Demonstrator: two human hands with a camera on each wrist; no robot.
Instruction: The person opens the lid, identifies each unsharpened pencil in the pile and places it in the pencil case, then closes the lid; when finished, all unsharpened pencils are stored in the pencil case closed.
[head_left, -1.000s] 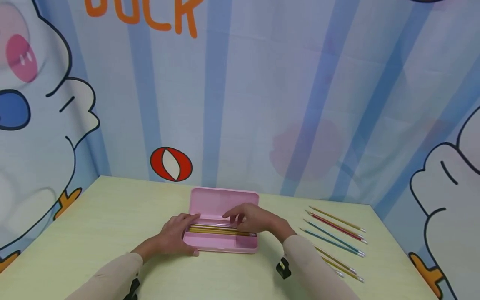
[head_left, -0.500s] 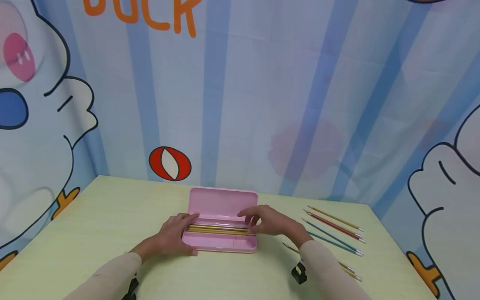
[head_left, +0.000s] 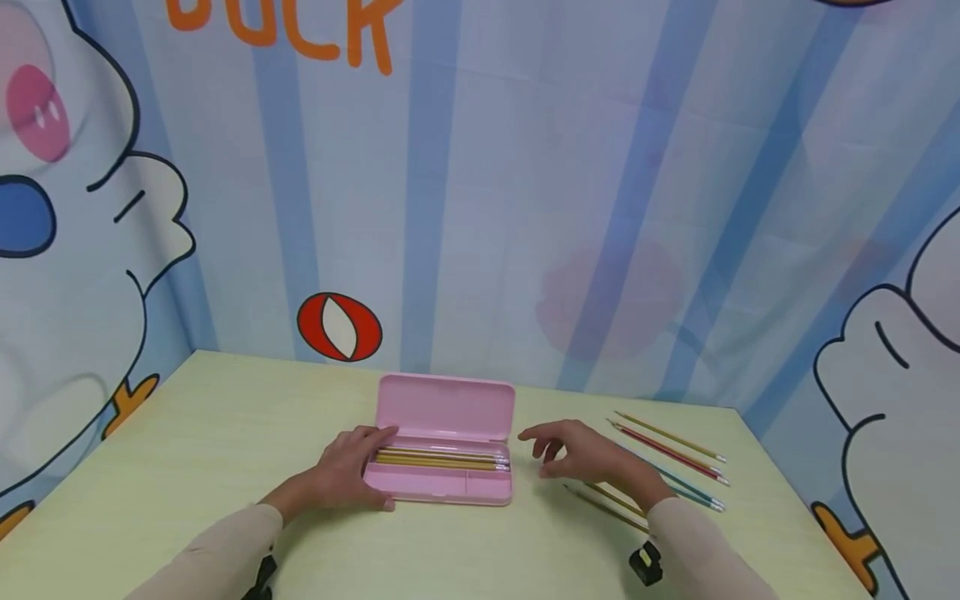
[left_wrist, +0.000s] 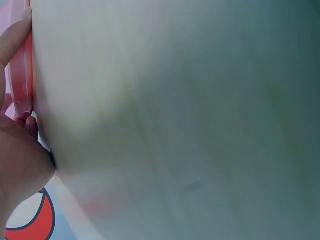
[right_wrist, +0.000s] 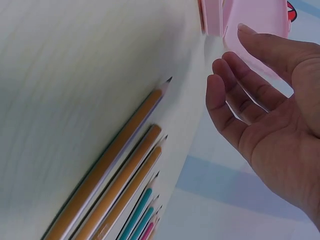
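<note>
A pink pencil case (head_left: pixel 416 482) stands open on the table, its lid (head_left: pixel 446 407) tilted back. Several gold pencils (head_left: pixel 438 460) lie side by side in its long compartment. My left hand (head_left: pixel 341 471) holds the case's left end, thumb at the front edge and fingers toward the back; the left wrist view shows the case's wall (left_wrist: pixel 21 85) against this hand. To the right of the case, my right hand (head_left: pixel 588 454) hovers with loosely bent fingers and nothing in them. Below it, loose gold pencils (right_wrist: pixel 107 160) lie on the table, partly hidden by the forearm in the head view.
Farther right lie teal pencils (head_left: pixel 693 490), a red pencil (head_left: pixel 667 454) and a yellow pencil (head_left: pixel 671 436), tips pointing left. The pale table (head_left: pixel 270 417) ends at a striped cartoon curtain (head_left: pixel 480 208) behind the case.
My right hand has left the pencils in the case and moved right, out over the table near the loose pencils. The left hand stays on the case.
</note>
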